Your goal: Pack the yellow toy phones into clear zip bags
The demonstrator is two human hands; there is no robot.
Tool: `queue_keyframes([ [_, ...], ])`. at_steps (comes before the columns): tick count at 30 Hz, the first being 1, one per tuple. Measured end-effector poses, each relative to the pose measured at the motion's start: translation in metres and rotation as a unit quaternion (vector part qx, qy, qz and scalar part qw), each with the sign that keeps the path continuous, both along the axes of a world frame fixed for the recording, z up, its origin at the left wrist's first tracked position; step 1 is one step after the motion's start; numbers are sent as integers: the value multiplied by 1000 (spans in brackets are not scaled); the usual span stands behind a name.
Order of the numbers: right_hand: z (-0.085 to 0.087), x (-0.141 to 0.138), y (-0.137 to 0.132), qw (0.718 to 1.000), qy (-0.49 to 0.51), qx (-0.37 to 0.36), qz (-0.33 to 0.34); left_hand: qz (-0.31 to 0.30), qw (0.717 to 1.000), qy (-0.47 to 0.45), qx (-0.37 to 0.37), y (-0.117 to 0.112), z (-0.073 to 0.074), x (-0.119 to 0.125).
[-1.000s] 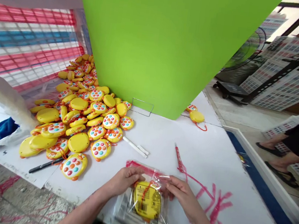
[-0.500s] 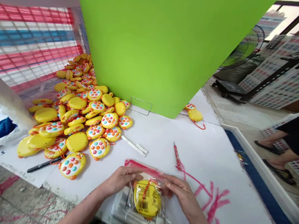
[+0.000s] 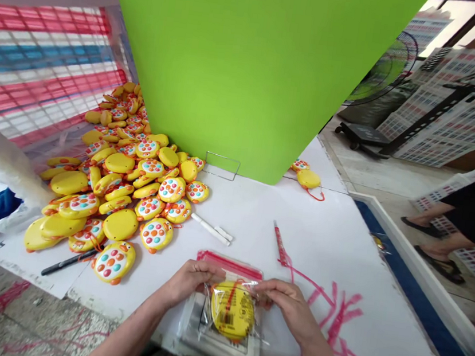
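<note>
A yellow toy (image 3: 232,311) with a barcode label lies inside a clear plastic bag (image 3: 212,273) with a red zip strip, on top of a stack of similar bags (image 3: 216,351) at the table's near edge. My left hand (image 3: 192,279) pinches the bag's top left part, fingers curled. My right hand (image 3: 287,302) grips the bag's top right part, fingers closed on the plastic. A heap of yellow toys with coloured buttons (image 3: 128,182) covers the table's left side.
A big green board (image 3: 251,64) stands behind the white table (image 3: 321,234). A white marker (image 3: 212,230) and a black pen (image 3: 67,261) lie near the heap. Two more toys (image 3: 307,177) sit at the back right. Another person's legs (image 3: 434,231) stand at the right.
Both hands have drawn closer together over the bag's top, and the bag has folded down over the toy. The view has shifted slightly.
</note>
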State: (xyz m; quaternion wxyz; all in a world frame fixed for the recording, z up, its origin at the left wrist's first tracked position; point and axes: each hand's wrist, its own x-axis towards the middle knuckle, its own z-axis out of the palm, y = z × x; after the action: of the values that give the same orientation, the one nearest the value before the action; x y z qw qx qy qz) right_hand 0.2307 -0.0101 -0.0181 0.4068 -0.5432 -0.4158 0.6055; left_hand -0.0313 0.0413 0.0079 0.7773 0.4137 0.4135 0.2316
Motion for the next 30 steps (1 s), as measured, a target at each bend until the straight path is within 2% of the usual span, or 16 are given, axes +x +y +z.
queue_keyframes([
  [7, 3, 1, 1, 1000, 4, 12, 21, 25, 999, -8, -21, 2, 5, 2],
  [12, 5, 2, 2, 999, -2, 18, 50, 22, 1000, -16, -8, 1, 10, 2],
  [17, 2, 1, 0, 999, 40, 9, 15, 10, 1000, 9, 20, -1, 13, 2],
  [19, 3, -1, 0, 1000, 17, 4, 8, 7, 999, 24, 27, -2, 13, 3],
  [25, 12, -10, 0, 989, -125, 20, 76, 17, 995, 72, 72, -5, 12, 10],
  [30, 9, -16, -7, 990, -127, 15, 57, -2, 975, 146, 168, -10, 7, 14],
])
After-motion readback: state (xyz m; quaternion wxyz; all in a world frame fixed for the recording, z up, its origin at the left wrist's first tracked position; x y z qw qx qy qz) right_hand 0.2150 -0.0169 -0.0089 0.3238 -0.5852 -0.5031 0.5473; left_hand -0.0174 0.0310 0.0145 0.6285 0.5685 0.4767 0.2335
